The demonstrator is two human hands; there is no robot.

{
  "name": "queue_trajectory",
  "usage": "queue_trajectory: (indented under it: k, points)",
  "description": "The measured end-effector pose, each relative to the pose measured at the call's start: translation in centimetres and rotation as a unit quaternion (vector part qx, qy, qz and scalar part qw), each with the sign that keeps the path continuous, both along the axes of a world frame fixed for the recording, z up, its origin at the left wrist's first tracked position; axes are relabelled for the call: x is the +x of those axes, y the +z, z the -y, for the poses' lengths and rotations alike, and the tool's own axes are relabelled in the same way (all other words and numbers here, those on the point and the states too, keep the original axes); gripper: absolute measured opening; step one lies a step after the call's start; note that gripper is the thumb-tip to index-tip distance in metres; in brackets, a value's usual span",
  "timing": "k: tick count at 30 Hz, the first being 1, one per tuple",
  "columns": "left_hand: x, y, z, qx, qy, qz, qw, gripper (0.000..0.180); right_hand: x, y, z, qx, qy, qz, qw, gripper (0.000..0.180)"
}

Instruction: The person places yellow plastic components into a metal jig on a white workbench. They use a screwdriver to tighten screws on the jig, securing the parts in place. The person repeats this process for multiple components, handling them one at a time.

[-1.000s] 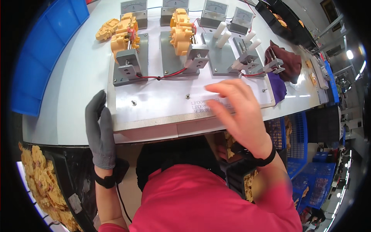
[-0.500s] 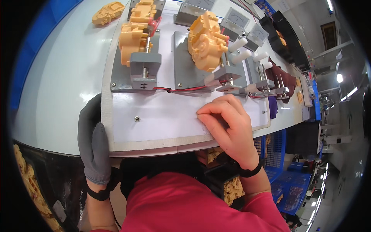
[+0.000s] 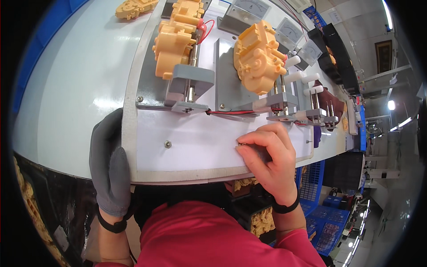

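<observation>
My left hand [image 3: 108, 164], in a grey glove, curls against the left edge of a white-topped board [image 3: 200, 155] at its near corner. Its fingertips are partly hidden at that edge. Over the board's near right part, my bare right hand [image 3: 272, 162] pinches a tiny dark piece between thumb and forefinger, too small to name. Beyond the hands, a yellow-orange plastic housing [image 3: 173, 49] rests on a grey fixture [image 3: 191, 82] with metal pins. A second such housing [image 3: 259, 58] sits tilted on a neighbouring fixture to its right.
A metal screw [image 3: 167, 144] stands in the board. Red and black wires [image 3: 231, 112] run between the fixtures. Panel meters [image 3: 249, 10] stand behind them. Another housing piece [image 3: 134, 8] lies at the far left. Blue crates [image 3: 329, 222] are at the lower right.
The board and fixtures sit slightly further right and lower in view. My right hand has come a little nearer, and a tiny dark piece now shows at its fingertips. My left hand stays at the board's edge.
</observation>
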State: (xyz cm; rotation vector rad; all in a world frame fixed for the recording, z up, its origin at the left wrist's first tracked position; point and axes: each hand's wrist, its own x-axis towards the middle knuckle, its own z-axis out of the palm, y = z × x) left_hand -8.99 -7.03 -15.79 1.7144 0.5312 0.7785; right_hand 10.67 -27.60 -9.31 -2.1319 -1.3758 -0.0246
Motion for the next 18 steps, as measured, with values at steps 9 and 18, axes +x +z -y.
queue_trajectory:
  k: [9,18]
  points:
    - [0.12,-0.03,0.14,-0.011,0.011,0.001,1.000,0.060,-0.04,-0.12,0.05,0.004,0.001,0.013,1.000,0.021]
    - [0.00,0.05,0.07,-0.007,0.001,0.002,1.000,0.057,-0.04,-0.29,0.06,0.020,0.011,0.026,0.999,0.021]
